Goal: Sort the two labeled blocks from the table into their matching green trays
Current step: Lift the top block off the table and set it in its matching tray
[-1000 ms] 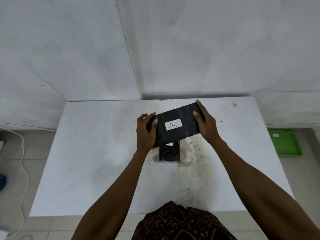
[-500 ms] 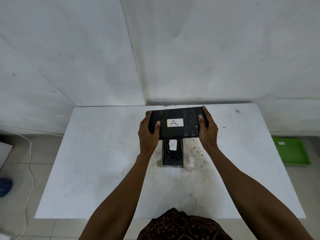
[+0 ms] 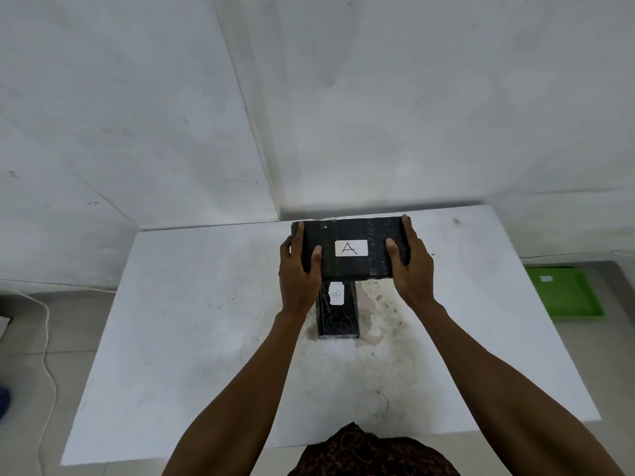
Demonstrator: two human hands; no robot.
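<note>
head view: left hand point(image 3: 298, 269) and right hand point(image 3: 410, 266) each clamp an end of the black block marked a point(image 3: 350, 249), held level above the white surface point(image 3: 192, 321). block marked b point(image 3: 337, 309) lies on the surface just beneath it. one green tray point(image 3: 563, 295) sits on the floor, right.

White table point(image 3: 192, 338), stained at centre; 1 black block point(image 3: 338, 317) labelled B lies there. Green tray point(image 3: 563, 297) on floor, right.

block a point(image 3: 350, 249) above block b point(image 3: 338, 312), tray point(image 3: 563, 295) right
</note>
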